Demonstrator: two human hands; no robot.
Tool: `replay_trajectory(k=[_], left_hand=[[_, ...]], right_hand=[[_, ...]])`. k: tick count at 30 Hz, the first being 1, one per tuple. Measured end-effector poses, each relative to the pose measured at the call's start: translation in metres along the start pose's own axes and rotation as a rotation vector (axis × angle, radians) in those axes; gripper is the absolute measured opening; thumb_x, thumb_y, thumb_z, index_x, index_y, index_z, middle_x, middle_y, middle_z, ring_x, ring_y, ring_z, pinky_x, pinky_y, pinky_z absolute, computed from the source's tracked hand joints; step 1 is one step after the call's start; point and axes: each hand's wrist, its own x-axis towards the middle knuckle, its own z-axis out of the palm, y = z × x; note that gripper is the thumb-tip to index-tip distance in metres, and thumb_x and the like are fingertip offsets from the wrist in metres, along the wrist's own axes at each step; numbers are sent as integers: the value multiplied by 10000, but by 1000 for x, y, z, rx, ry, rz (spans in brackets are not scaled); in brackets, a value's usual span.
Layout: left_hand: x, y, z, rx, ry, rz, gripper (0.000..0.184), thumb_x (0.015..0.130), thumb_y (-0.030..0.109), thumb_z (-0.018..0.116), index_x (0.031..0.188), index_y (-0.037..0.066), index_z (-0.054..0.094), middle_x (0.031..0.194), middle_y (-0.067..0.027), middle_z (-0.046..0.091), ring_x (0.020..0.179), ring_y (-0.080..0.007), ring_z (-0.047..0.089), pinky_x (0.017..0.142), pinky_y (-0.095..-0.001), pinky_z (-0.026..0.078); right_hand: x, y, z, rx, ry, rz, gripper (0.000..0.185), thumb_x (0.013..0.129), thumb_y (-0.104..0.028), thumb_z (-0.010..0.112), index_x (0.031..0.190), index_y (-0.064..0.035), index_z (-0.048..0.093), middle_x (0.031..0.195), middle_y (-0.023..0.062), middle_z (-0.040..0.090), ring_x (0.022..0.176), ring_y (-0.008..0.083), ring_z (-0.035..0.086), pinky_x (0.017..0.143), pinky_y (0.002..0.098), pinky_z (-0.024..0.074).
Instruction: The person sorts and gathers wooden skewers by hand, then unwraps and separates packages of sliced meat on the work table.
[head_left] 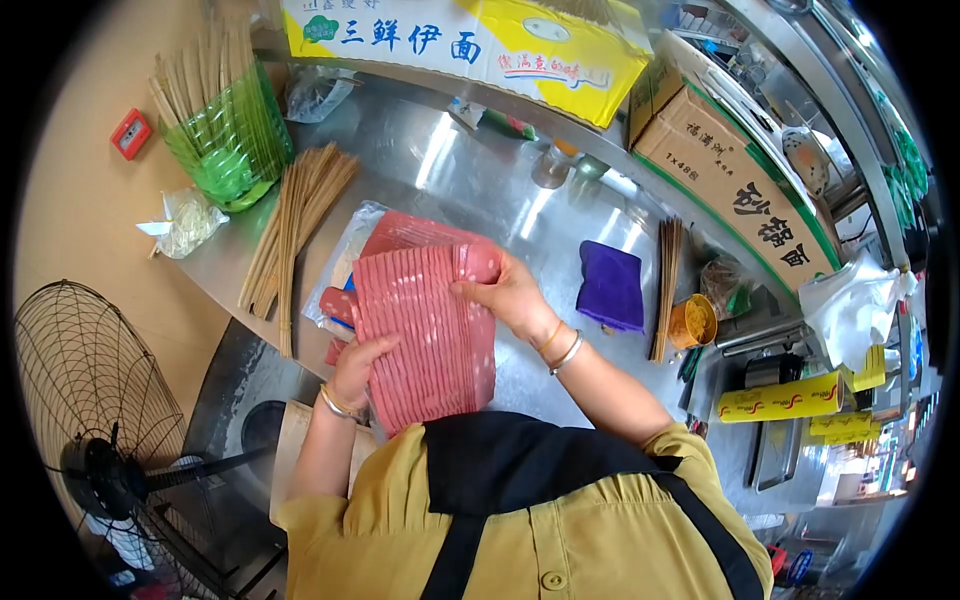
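Note:
A wide slab of pink sausage meat (420, 320), flecked white and ridged with many close parallel lines, is held up in front of my body. My left hand (356, 370) grips its lower left edge, thumb laid over the front. At the upper right corner, my right hand (508, 293) pinches a smooth rounded end of the meat between thumb and fingers. Behind the slab, more pink meat and a clear plastic bag (335, 262) show on the steel counter (540, 370). The fingers behind the slab are hidden.
Loose bamboo skewers (290, 225) lie left of the meat, beside a green basket (225, 135) of skewers. A purple cloth (611, 286), a skewer bundle (666, 290) and an orange tub (692, 322) are on the right. Cartons (730, 165) line the back; a fan (100, 470) stands lower left.

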Motion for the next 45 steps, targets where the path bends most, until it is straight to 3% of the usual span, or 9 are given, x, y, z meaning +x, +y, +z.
replay_trajectory(k=[6, 12, 22, 31, 34, 37, 39, 43, 45], left_hand=[[3, -3, -10, -85, -14, -58, 408, 849, 94, 529, 1240, 2, 460, 1149, -83, 567, 1021, -195, 568, 892, -330, 448], [5, -7, -7, -80, -1, -84, 368, 853, 96, 527, 1208, 9, 486, 1108, -79, 586, 984, -190, 586, 865, -328, 467], [5, -3, 3, -116, -11, -25, 365, 854, 89, 525, 1210, 17, 488, 1113, -78, 585, 986, -195, 586, 866, -329, 468], [6, -6, -6, -147, -11, -14, 406, 860, 113, 511, 1242, -9, 448, 1151, -121, 569, 1019, -243, 576, 897, -369, 455], [6, -3, -2, -143, -20, -20, 396, 863, 115, 508, 1235, -9, 455, 1147, -120, 571, 1015, -240, 578, 894, -363, 457], [7, -4, -4, -142, 1, -24, 367, 861, 112, 515, 1208, -5, 481, 1114, -107, 588, 991, -222, 589, 876, -349, 466], [8, -6, -6, -151, 24, -26, 345, 858, 106, 523, 1185, -1, 504, 1085, -96, 601, 970, -204, 597, 859, -338, 474], [4, -2, -4, -179, 66, 6, 335, 864, 120, 519, 1178, 4, 513, 1077, -98, 608, 960, -206, 602, 850, -333, 478], [1, 0, -3, -205, 74, 10, 337, 866, 125, 518, 1180, 3, 510, 1081, -98, 607, 959, -208, 603, 849, -332, 479]], right_hand=[[-18, -1, -8, 10, -78, 115, 418, 741, 34, 679, 1128, -11, 527, 1024, 34, 608, 926, 118, 575, 837, 262, 469], [-24, 13, -2, 61, 40, 150, 429, 743, 43, 682, 1135, -6, 517, 1042, 48, 608, 944, 125, 576, 860, 274, 468], [-19, 12, -2, 21, 19, 33, 381, 734, 38, 675, 1085, -3, 533, 991, 39, 615, 903, 118, 578, 831, 264, 470], [-44, 12, -6, 8, -110, 245, 483, 742, 2, 700, 1179, -10, 494, 1083, 37, 581, 1004, 112, 536, 895, 280, 438], [-46, 23, 4, 34, -8, 133, 520, 733, -9, 711, 1194, -5, 470, 1085, 43, 576, 981, 117, 542, 878, 283, 447], [-43, 23, 5, -54, 5, 126, 540, 726, -18, 719, 1194, 6, 451, 1080, 49, 570, 966, 118, 540, 865, 281, 454], [-41, 22, 8, -281, 82, -46, 476, 715, -71, 734, 1117, 2, 491, 982, 56, 603, 878, 125, 565, 778, 288, 483], [-37, 18, 9, -341, 88, -99, 481, 710, -86, 743, 1111, 2, 493, 974, 57, 604, 872, 121, 561, 771, 288, 481], [-40, 13, 5, -152, -42, 91, 553, 729, -21, 722, 1202, 16, 438, 1082, 45, 562, 989, 110, 522, 883, 275, 444]])
